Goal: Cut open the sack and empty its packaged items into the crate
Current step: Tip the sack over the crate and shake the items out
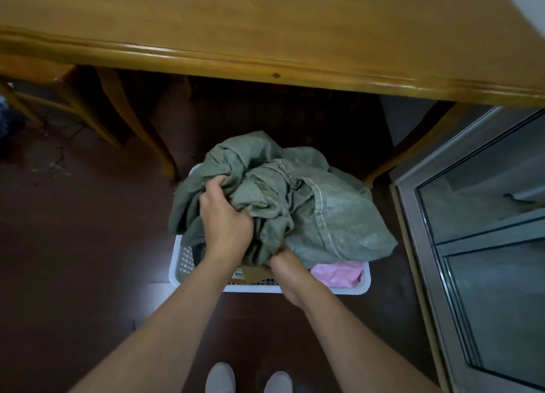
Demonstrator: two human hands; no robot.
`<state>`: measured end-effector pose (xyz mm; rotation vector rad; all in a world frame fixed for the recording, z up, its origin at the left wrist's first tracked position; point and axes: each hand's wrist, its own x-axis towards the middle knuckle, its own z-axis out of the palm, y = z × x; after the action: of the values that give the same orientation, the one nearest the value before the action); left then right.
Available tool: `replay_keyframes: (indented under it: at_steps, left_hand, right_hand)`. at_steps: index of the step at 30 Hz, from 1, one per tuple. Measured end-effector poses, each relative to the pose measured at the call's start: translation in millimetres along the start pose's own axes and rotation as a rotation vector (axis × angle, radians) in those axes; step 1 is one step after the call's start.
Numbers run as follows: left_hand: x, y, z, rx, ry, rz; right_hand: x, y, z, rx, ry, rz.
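A crumpled grey-green woven sack [333, 215] with a white stitched seam lies bunched over a white perforated plastic crate [180, 268] on the dark floor. My left hand [224, 215] grips a fold of the sack at its left side. My right hand [290, 277] clutches the sack's lower edge near the crate's front. Under the sack, inside the crate, a pink plastic package [339, 274] shows at the right and a brown cardboard parcel [250, 273] with a label shows between my hands. Most of the crate's contents are hidden by the sack.
A wooden table [265, 32] overhangs the crate, with its legs [141, 127] to the left and right. A wooden chair [32, 80] stands at the far left. A metal-framed glass door [483, 230] runs along the right. My two white shoes [221, 378] are just behind the crate.
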<state>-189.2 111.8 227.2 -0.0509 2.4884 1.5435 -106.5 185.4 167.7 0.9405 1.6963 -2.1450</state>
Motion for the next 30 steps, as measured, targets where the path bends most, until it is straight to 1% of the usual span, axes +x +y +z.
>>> replay_keyframes:
  at_steps: [2, 3, 4, 5, 7, 8, 9, 10, 11, 12, 13, 14, 15, 16, 17, 18, 20, 21, 22, 23, 24, 26, 28, 30]
  left_hand:
    - [-0.3, -0.4, -8.3, -0.095, -0.287, -0.123]
    - [-0.9, 0.7, -11.7, -0.098, -0.414, -0.192]
    - [-1.7, 0.7, -13.6, -0.055, -0.493, -0.214]
    - [-2.5, -0.7, -13.2, 0.039, -0.506, -0.190]
    - [-2.6, -3.2, -10.0, 0.167, -0.400, -0.117]
    - [-0.6, -5.3, -9.5, 0.183, -0.346, -0.101]
    - [2.6, -9.5, -10.2, 0.188, -0.308, -0.085]
    - [6.7, -14.6, -12.0, 0.214, -0.289, -0.059]
    - [11.1, -20.5, -15.4, 0.271, -0.282, -0.013]
    - [13.6, -25.8, -19.9, 0.329, -0.279, 0.040]
    - [15.1, -30.4, -24.3, 0.362, -0.272, 0.090]
    - [15.5, -32.4, -28.5, 0.373, -0.269, 0.139]
    - [15.3, -33.3, -31.7, 0.369, -0.270, 0.190]
    - [15.0, -32.6, -34.0, 0.358, -0.271, 0.238]
    - [14.4, -29.5, -35.1, 0.338, -0.262, 0.284]
    - [13.4, -23.9, -34.5, 0.300, -0.241, 0.322]
    - [9.9, -9.5, -28.3, 0.173, -0.186, 0.348]
    - [8.2, -1.3, -23.1, 0.096, -0.167, 0.342]
    - [6.6, 6.5, -17.1, 0.022, -0.154, 0.334]
    - [5.9, 13.5, -11.7, -0.044, -0.148, 0.323]
    - [5.1, 20.1, -8.0, -0.101, -0.154, 0.308]
    - [5.4, 32.3, -5.9, -0.207, -0.180, 0.279]
    - [6.0, 44.6, -8.7, -0.293, -0.207, 0.267]
    - [7.2, 58.0, -12.8, -0.354, -0.234, 0.271]
  right_hand:
    - [-0.9, 4.8, -12.9, 0.104, -0.006, 0.065]
    - [-1.3, 8.1, -19.5, 0.152, -0.016, 0.097]
    - [-3.6, 8.9, -24.1, 0.208, -0.030, 0.120]
    - [-5.5, 9.3, -26.2, 0.244, -0.049, 0.129]
    - [-11.6, 4.1, -27.1, 0.292, -0.125, 0.124]
    - [-13.4, 1.8, -28.5, 0.271, -0.155, 0.124]
    - [-17.4, -1.5, -31.8, 0.189, -0.183, 0.125]
    - [-20.9, -3.2, -37.7, 0.056, -0.185, 0.104]
    - [-22.8, -4.2, -47.2, -0.143, -0.131, 0.052]
    - [-24.1, -5.1, -59.7, -0.377, 0.022, -0.039]
    - [-25.3, -5.1, -76.7, -0.661, 0.255, -0.144]
    - [-28.7, -7.0, -94.8, -0.885, 0.480, -0.217]
    - [-27.4, -4.5, -113.3, -1.009, 0.637, -0.194]
    - [-27.8, -2.4, -126.8, -1.027, 0.685, -0.100]
    - [-25.6, 1.7, -137.9, -0.951, 0.631, 0.011]
    - [-21.9, 6.7, -141.1, -0.778, 0.533, 0.098]
    - [-15.3, 17.2, -125.2, -0.271, 0.323, 0.296]
    - [-10.3, 20.0, -111.5, 0.021, 0.243, 0.400]
    - [-5.2, 20.5, -96.9, 0.257, 0.169, 0.473]
    - [-2.0, 16.3, -82.7, 0.412, 0.084, 0.479]
    - [1.0, 8.7, -71.4, 0.511, 0.005, 0.448]
    - [8.3, -8.0, -61.0, 0.677, -0.091, 0.353]
    - [14.8, -26.2, -59.1, 0.806, -0.165, 0.243]
    - [17.2, -43.3, -60.0, 0.874, -0.200, 0.133]
